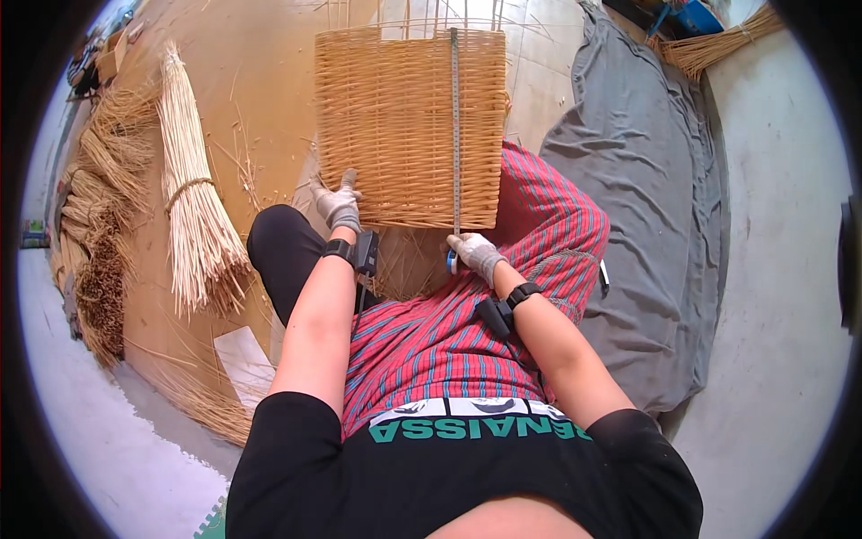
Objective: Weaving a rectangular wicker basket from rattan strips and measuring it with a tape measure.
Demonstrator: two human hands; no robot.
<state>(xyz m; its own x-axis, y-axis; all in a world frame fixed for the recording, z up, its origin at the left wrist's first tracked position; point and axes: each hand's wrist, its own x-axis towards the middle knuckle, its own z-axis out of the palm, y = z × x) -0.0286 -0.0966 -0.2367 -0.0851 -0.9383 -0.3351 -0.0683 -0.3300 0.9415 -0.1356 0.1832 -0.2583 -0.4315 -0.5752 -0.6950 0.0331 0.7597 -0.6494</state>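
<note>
A woven wicker basket (386, 126), honey-coloured and boxy, stands in front of me with one broad side facing me. Bare upright stakes rise from its far edge. My left hand (339, 203), in a pale work glove, grips the basket's near left corner, the thumb lying on the weave. In my gloved right hand (478, 253), just off the near right edge, is a tape measure (452, 261) with a blue case. Its metal blade runs straight across the wicker to the far edge. The fingers under the case are partly hidden.
To the left lies a tied bundle of pale wicker rods (190, 198), beside a heap of browner rods (99, 242). A grey cloth (642, 225) covers the floor on the right. Another rod bundle (727, 43) lies at the far right. My striped-covered knee (557, 211) is beside the basket.
</note>
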